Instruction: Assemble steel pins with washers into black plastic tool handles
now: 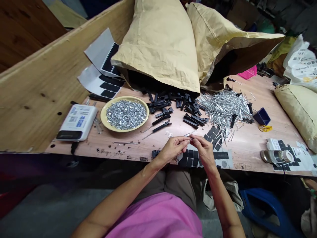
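My left hand (173, 147) and my right hand (203, 148) meet at their fingertips above the near edge of the table. Both are closed in a pinch around what looks like a thin metal pin, mostly hidden by the fingers. Just beyond them, a few small washers (169, 134) lie loose on the wood. Under my hands is a sheet of black adhesive pads (189, 161). Black plastic handles (160, 127), some with a metal rod sticking out, lie ahead to the left. Ahead to the right spreads a heap of metal pins (225, 107).
A yellow bowl (105, 124) full of washers stands at left, beside a white box-shaped device (79, 120). Two large paper sacks (160, 43) rise at the back. A small blue container (262, 116) and a glass jar (274, 156) stand at right. A wooden board (61, 62) walls the left side.
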